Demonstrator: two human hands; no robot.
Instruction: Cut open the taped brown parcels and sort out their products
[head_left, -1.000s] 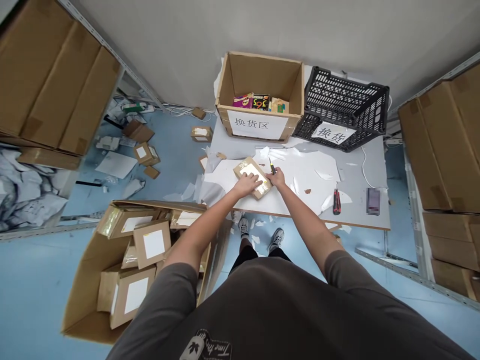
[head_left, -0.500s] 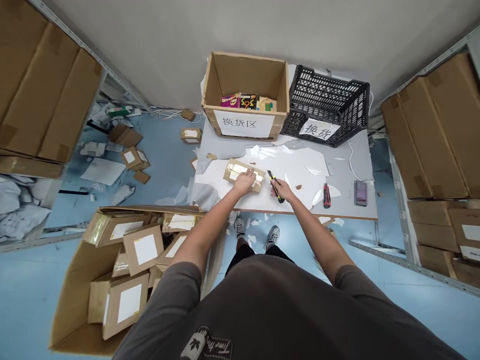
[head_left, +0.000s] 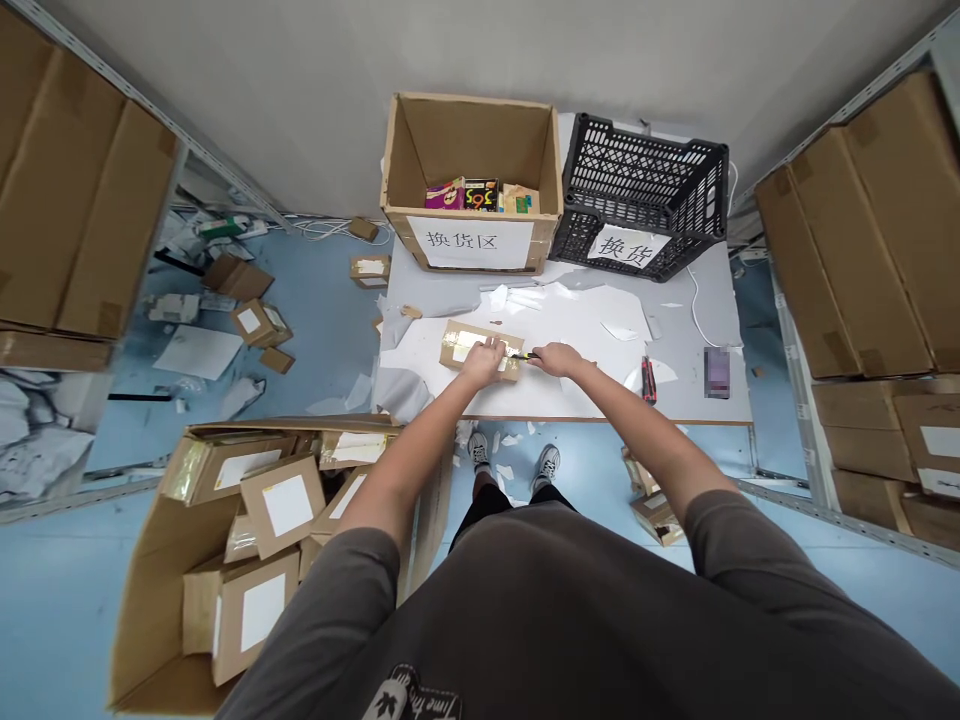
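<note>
A small taped cardboard box (head_left: 452,352) with a white label lies on the paper-covered table. My left hand (head_left: 482,362) rests on its top and holds it, fingers close together near its right half. In my right hand (head_left: 557,359) is a yellow and black utility knife (head_left: 522,356), gripped by the handle. The blade end points left and meets the box's right end, close to my left fingers; how deep it sits I cannot make out. To the right lies a red and black cutter (head_left: 649,381), apart from both hands.
At the table's back stand an open carton (head_left: 541,240) holding small colourful packs and a tilted black plastic crate (head_left: 577,235). Paper scraps (head_left: 517,298) lie about. A large carton of parcels (head_left: 142,600) is at my left; stacked boxes (head_left: 885,240) line the right.
My right hand has moved left and turned, bringing the knife from beside the box to its right end. My left hand stays on the box. The view has shifted slightly.
</note>
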